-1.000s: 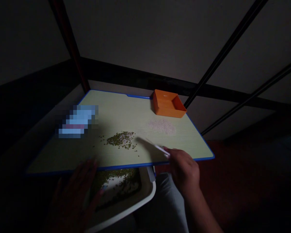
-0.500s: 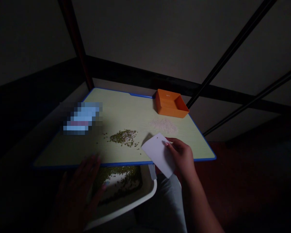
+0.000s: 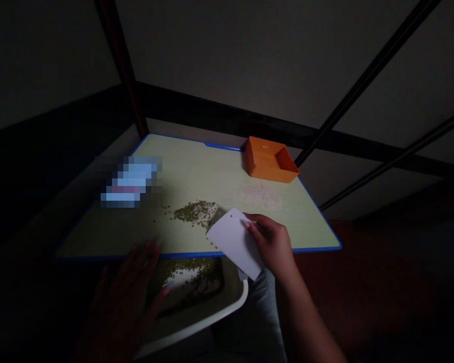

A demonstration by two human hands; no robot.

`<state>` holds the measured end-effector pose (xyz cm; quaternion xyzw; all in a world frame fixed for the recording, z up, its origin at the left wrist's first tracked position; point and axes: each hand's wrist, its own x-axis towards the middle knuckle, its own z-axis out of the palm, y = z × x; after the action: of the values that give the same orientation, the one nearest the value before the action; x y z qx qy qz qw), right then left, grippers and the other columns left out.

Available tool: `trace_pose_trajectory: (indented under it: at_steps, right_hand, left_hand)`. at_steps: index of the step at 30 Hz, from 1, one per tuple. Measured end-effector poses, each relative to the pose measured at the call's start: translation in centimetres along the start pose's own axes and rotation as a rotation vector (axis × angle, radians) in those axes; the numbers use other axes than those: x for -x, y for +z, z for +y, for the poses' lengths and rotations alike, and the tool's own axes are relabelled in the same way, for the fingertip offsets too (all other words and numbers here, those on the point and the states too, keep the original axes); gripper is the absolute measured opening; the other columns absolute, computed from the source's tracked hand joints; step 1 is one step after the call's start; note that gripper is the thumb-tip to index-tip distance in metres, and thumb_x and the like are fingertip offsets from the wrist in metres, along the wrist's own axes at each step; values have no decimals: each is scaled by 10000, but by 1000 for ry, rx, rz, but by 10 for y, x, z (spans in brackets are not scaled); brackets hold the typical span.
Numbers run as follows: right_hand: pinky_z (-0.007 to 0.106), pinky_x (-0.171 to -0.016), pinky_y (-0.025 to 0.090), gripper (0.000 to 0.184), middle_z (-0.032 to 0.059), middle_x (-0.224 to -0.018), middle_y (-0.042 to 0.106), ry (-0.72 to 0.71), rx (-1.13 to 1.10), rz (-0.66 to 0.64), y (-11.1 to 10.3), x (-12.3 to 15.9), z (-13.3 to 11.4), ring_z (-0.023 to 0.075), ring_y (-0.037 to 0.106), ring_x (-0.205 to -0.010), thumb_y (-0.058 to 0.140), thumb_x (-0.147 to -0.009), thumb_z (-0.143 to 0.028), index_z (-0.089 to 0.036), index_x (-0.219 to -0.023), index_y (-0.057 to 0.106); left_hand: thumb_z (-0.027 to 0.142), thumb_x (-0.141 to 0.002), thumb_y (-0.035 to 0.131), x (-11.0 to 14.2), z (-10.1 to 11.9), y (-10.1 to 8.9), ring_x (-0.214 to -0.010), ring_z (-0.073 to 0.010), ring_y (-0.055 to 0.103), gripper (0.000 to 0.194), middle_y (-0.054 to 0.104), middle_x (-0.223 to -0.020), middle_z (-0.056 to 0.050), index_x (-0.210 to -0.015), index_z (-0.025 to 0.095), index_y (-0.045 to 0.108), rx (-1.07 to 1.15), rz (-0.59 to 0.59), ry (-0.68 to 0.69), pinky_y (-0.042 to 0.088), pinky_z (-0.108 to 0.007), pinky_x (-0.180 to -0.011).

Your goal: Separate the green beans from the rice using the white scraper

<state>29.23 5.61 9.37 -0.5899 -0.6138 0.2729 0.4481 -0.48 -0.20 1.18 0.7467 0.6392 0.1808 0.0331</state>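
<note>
My right hand [image 3: 270, 239] pinches a white flat card [image 3: 232, 237] with a small hole near its top corner. The card is tilted over the table's near edge, beside a scattered pile of small green beans or seeds [image 3: 192, 212]. In shadow, my left hand [image 3: 132, 282] is spread, fingertips by the table edge and thumb over a white tub [image 3: 234, 302]. More green seeds [image 3: 189, 264] lie inside that tub, under the table's edge. Farther right on the table is a thin spread of pale grains [image 3: 259, 194].
An orange open box [image 3: 274, 166] stands at the back right of the pale table [image 3: 181, 161], which has a blue rim. On the left lies a blurred-out bright rectangle [image 3: 132, 181]. Behind the table is a wall [image 3: 219, 60]. My leg [image 3: 267, 312] is beside the tub.
My right hand has moved left with the white card, bringing it closer to the green pile. My left hand stays spread in nearly the same place. The whole view has shifted slightly.
</note>
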Motion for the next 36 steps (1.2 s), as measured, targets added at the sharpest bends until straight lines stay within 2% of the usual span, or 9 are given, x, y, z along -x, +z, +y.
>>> trace_pose_trajectory:
  at_steps: [18,27,36]
  right_hand:
    - [367,-856,562,232,79,-1097,778,-16,-69,-139,8,-6,-4,232,736,-977,614,-882,-304,-210,-1042,755]
    - [368,-791,566,216,62,-1006,798,-59,-104,-236,15,-29,-6,224,739,-902,638,-845,-317,-215,-976,775]
    - [393,-810,544,222,51,-1003,799,-95,-93,-295,23,-42,-4,221,728,-896,635,-839,-303,-238,-993,781]
  left_hand:
    - [530,-891,332,-1,-1,-2,-1477,-329,304,649,333,-1588,-59,-1475,403,79,-30,-3,30,350,-747,-1121]
    - [490,-900,343,-2,1,-4,-1459,-322,332,648,349,-1575,-75,-1476,396,61,-45,17,41,393,-727,-1101]
    - [481,-900,357,0,-1,-3,-1457,-314,340,651,354,-1574,-72,-1478,386,72,-70,10,37,402,-686,-1111]
